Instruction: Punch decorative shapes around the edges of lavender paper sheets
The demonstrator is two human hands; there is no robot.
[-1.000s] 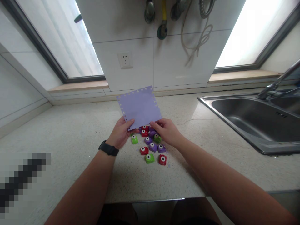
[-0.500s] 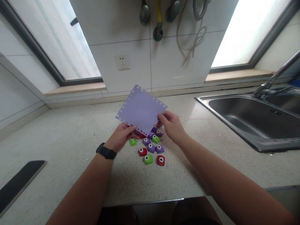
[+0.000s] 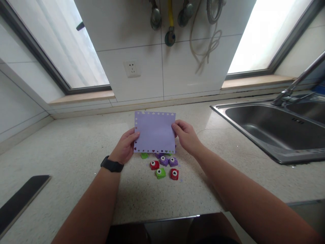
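A sheet of purple paper (image 3: 155, 132) is held up above the counter, with small punched shapes along its top, left and bottom edges. My left hand (image 3: 126, 145) pinches its left edge, thumb on the front. On the right edge, my right hand (image 3: 186, 135) grips it between thumb and fingers. Below the sheet lie several small craft punches: a red punch (image 3: 154, 165), a green punch (image 3: 160, 173), another red punch (image 3: 174, 174) and a purple punch (image 3: 173, 161). The paper hides part of the group behind it.
A steel sink (image 3: 254, 132) with a faucet (image 3: 281, 96) is set into the speckled counter (image 3: 83, 152) at right. A dark flat object (image 3: 22, 193) lies at left. On the tiled wall are a socket (image 3: 131, 69), pipe fittings and a loose cord (image 3: 207, 51).
The purple paper has turned from a diamond-like tilt to nearly square and come lower, covering more of the punches. My left hand has shifted slightly up and left along it.
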